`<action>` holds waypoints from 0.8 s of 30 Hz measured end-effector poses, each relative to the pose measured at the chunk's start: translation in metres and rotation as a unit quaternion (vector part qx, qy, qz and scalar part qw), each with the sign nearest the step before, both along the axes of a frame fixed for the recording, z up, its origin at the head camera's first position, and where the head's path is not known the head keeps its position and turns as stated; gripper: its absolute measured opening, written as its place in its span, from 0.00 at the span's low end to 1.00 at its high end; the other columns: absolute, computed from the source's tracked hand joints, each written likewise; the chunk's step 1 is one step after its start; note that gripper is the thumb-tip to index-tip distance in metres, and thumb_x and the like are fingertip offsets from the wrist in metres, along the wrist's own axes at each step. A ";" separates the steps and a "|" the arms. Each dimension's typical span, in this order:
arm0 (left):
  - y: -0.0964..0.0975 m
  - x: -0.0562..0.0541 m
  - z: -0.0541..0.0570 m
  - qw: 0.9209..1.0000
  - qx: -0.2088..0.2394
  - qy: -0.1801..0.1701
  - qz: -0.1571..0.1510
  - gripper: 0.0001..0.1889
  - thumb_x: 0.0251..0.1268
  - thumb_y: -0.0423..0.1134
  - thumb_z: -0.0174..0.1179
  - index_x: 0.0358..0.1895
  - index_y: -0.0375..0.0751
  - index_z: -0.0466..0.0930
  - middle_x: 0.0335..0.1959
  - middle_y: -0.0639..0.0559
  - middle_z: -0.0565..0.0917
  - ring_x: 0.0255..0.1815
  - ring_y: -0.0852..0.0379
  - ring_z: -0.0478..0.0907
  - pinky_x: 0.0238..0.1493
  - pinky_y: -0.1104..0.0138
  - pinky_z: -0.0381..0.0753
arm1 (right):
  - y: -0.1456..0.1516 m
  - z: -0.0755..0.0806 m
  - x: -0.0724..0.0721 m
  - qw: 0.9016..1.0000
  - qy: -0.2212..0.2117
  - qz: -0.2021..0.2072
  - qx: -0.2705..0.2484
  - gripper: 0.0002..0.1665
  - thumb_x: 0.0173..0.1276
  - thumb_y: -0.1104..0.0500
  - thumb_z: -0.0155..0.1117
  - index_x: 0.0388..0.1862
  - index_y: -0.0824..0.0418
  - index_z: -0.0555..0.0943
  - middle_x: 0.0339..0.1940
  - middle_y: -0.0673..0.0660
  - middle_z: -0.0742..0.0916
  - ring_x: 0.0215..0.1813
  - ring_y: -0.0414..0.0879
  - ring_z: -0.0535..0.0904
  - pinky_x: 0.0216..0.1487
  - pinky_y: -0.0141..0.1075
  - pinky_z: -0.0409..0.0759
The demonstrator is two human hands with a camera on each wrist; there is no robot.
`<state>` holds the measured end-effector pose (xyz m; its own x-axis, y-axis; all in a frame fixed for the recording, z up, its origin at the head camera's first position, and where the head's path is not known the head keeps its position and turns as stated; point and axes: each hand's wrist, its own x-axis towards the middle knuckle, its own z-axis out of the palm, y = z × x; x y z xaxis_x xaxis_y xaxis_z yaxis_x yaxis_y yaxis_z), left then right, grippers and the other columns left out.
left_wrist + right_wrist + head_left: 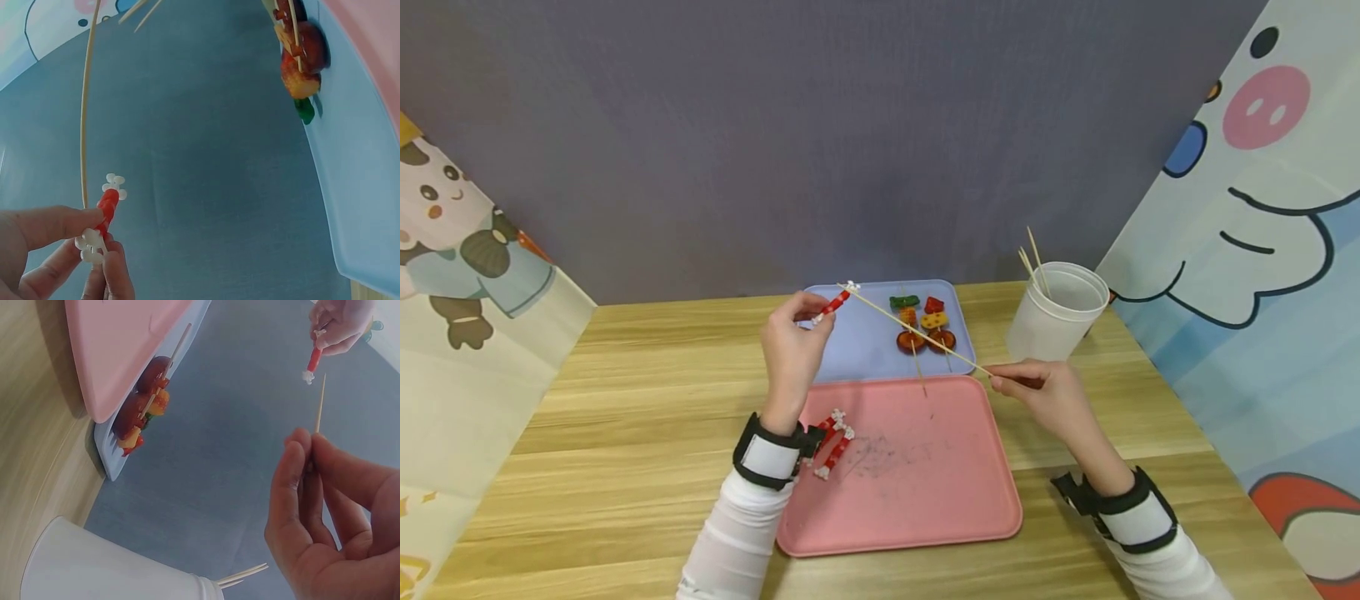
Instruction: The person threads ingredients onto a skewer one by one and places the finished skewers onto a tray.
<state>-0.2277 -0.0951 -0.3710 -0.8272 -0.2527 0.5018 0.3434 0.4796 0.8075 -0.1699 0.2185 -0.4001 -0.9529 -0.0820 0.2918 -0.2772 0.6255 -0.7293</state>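
Between thumb and fingers my left hand [793, 342] pinches a small red stick-shaped piece with white knobbly ends [835, 304], held above the blue tray [853, 354]. My right hand [1048, 396] pinches one end of a thin bamboo skewer [951, 353]. The skewer slants up to the left, and its far tip overlaps the red piece in the head view. In the right wrist view the skewer tip [322, 390] points toward the red piece [314, 359]. More red pieces with white ends [835, 454] lie on the pink tray [925, 508], partly behind the left wrist.
On the blue tray lie two skewers of toy food, with brown round slices [912, 342], a yellow piece [934, 320] and a green piece [904, 301]. A white bucket [1045, 329] holding several bamboo skewers [1036, 258] stands at the right. Behind the wooden table [625, 417] rises a grey panel.
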 end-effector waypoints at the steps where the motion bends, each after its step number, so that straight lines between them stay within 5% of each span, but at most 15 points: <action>1: 0.000 0.000 0.000 1.000 0.000 0.003 0.005 0.04 0.52 0.30 0.65 0.32 0.40 0.85 0.30 0.47 0.87 0.32 0.51 0.83 0.34 0.63 0.79 | 0.000 0.000 0.001 1.000 0.000 -0.001 0.004 0.09 0.58 0.61 0.70 0.39 0.59 0.88 0.34 0.57 0.89 0.33 0.28 0.81 0.34 0.22 0.78; 24: -0.005 -0.001 0.001 0.999 0.010 0.033 0.031 0.05 0.52 0.31 0.68 0.33 0.37 0.85 0.31 0.45 0.86 0.32 0.50 0.84 0.35 0.63 0.83 | -0.003 -0.004 0.002 1.000 0.005 0.008 0.029 0.08 0.56 0.61 0.72 0.37 0.56 0.89 0.34 0.54 0.90 0.33 0.31 0.82 0.32 0.24 0.79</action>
